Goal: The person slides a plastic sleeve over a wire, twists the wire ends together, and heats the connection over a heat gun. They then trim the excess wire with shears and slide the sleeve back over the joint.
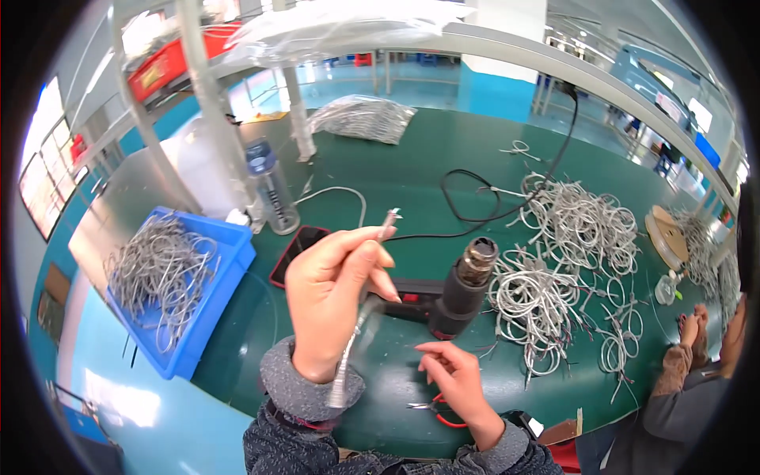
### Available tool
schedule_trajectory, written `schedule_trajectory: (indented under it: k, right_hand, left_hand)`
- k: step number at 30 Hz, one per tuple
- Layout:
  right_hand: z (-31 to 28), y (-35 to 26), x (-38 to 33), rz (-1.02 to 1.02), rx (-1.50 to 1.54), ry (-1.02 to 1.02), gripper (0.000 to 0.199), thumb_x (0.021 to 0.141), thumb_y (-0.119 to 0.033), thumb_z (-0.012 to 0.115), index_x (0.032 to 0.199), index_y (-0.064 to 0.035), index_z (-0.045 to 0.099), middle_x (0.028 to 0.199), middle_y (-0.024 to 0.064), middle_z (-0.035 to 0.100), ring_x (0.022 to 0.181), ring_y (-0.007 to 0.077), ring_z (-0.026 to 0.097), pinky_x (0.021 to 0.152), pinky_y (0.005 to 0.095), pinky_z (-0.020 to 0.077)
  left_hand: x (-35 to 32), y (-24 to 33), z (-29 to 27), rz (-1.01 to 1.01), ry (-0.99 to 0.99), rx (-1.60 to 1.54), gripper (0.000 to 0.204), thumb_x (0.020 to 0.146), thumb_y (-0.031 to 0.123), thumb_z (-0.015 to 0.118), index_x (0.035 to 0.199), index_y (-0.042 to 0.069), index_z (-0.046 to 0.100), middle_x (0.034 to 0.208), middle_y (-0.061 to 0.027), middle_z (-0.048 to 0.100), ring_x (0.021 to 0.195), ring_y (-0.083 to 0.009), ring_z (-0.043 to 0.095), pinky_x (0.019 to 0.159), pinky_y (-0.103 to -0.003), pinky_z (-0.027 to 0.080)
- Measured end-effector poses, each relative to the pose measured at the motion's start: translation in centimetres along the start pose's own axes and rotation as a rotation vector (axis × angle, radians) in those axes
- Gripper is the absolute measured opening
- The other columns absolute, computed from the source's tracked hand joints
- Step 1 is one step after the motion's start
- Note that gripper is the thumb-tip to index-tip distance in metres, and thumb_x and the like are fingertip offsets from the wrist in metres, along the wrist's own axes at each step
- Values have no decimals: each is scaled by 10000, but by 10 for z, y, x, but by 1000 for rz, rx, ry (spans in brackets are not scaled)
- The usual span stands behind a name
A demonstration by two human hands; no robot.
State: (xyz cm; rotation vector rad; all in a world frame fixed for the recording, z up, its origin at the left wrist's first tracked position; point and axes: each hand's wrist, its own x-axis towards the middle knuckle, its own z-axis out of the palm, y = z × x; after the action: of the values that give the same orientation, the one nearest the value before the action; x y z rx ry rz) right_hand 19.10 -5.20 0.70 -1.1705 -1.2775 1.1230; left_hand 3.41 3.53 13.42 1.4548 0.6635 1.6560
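Now: left hand (pixel 328 305) pinches grey cable (pixel 360 313) mid-length; light, limp, so grip near stripped tip. Right hand (pixel 453 380) open, empty, near counter (pixel 412 166).

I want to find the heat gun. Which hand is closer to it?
Right, though not by much. The right hand hangs open just below the heat gun, not touching. The left hand holds a cable up to its left.
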Motion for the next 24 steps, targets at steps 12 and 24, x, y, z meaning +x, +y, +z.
schedule_trajectory:
  k: [12,24]
  right_hand:
    - [9,0,7,-69,12,-13,177,851,1,531,1011,14,607,739,37,599,584,60,513,526,184,402]
    - [4,4,9,-90,-23,-19,161,853,-4,524,993,7,602,719,27,578,567,56,498,503,182,386]
  left_hand:
    - [-76,30,-71,-155,111,138,181,946,80,467,1033,-33,579,731,-48,562,530,-60,494,466,-178,382]
    - [-10,23,-327,152,220,1701,158,888,195,513,945,88,615,926,-140,620,871,-344,570,745,-428,448]
